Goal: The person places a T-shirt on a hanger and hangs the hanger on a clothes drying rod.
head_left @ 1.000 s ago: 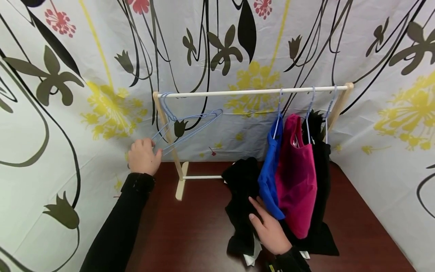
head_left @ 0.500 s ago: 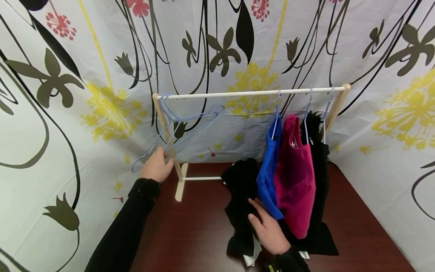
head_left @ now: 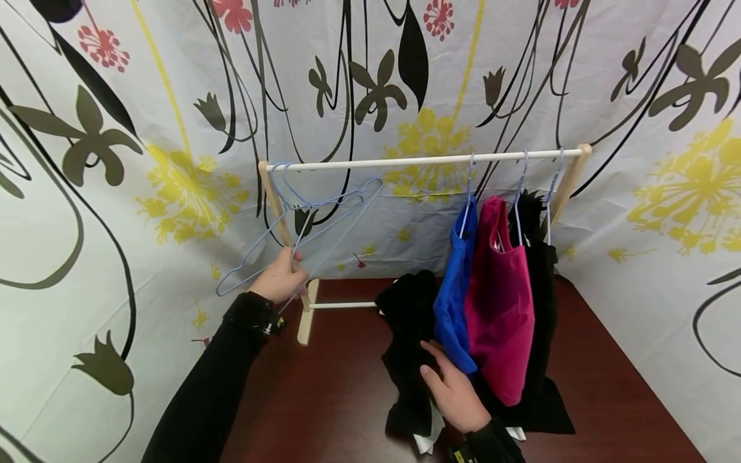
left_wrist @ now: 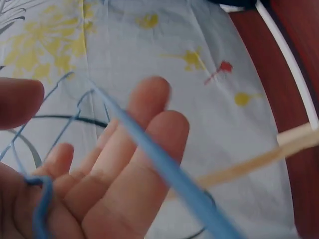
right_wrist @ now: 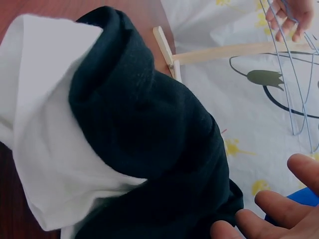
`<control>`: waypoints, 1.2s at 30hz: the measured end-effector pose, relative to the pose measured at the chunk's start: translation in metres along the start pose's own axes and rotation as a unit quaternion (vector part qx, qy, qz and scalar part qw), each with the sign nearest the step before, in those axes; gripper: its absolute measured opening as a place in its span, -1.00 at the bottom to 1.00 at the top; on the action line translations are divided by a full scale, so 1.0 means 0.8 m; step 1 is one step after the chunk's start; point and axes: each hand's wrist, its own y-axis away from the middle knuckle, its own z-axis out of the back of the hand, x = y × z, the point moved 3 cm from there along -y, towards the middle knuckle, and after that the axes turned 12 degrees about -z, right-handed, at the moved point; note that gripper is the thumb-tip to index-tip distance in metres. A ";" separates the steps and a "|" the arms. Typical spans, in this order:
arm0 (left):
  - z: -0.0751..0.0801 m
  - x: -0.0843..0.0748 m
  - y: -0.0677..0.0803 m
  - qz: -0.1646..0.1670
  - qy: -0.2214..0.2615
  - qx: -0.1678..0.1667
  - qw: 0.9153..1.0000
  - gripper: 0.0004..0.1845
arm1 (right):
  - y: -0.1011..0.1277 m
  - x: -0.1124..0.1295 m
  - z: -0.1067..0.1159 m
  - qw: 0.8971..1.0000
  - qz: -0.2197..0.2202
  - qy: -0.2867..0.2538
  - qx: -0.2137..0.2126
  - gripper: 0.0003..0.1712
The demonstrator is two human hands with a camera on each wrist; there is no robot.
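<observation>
Hanger [head_left: 289, 241], pale blue wire, sits in my left hand [head_left: 282, 281] at the left end of the wooden rack [head_left: 428, 157]; its hook is up by the rail near the left post, and its long axis runs slantwise, low end out to the left toward the flowered backdrop [head_left: 116, 193], high end up and right toward a second blue hanger [head_left: 341, 202] on the same end of the rail. In the left wrist view the wire [left_wrist: 164, 169] crosses my fingers [left_wrist: 134, 164], which lie fairly straight with the thumb standing apart, so the hold looks loose, more a cradle than a clamp. My right hand [head_left: 454, 392] is well apart from it, down on the table [head_left: 324, 399], fingers extended and flat on the black garment [head_left: 408, 341] heaped there, just beside the blue top [head_left: 454, 302]. Blue top, magenta top [head_left: 503, 315] and a black piece [head_left: 541, 334] hang crowded at the right end of the rail. Left hand is plainly the nearer to the hanger; the garment lies to the right and lower. Open room: the middle stretch of rail is bare, and the dark table in front of the rack's foot is free. Backdrop is close on the left, so little swing room that way.
</observation>
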 end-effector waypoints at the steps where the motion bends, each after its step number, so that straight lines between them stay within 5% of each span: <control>1: -0.004 -0.001 -0.001 0.006 0.022 0.003 1.000 -0.54 | 0.000 0.000 0.000 1.000 -0.002 -0.003 0.002 -0.44; 7: -0.014 0.000 -0.003 0.025 -0.024 -0.032 0.999 -0.45 | 0.001 -0.004 -0.002 1.000 -0.010 -0.012 0.007 -0.43; 14: -0.010 -0.006 0.007 0.002 -0.083 -0.083 0.993 -0.49 | 0.001 -0.006 -0.002 1.000 -0.008 -0.020 0.003 -0.47; 21: -0.019 -0.011 0.032 -0.017 -0.118 -0.098 0.988 -0.54 | 0.003 -0.005 -0.002 1.000 0.001 -0.023 0.002 -0.46; 26: -0.033 -0.011 0.061 -0.022 -0.108 -0.094 0.989 -0.59 | 0.003 -0.004 -0.002 1.000 0.009 -0.019 0.001 -0.45; 36: -0.086 0.007 0.106 0.019 -0.039 -0.074 0.996 -0.60 | 0.004 0.001 -0.011 0.999 0.011 -0.041 0.017 -0.43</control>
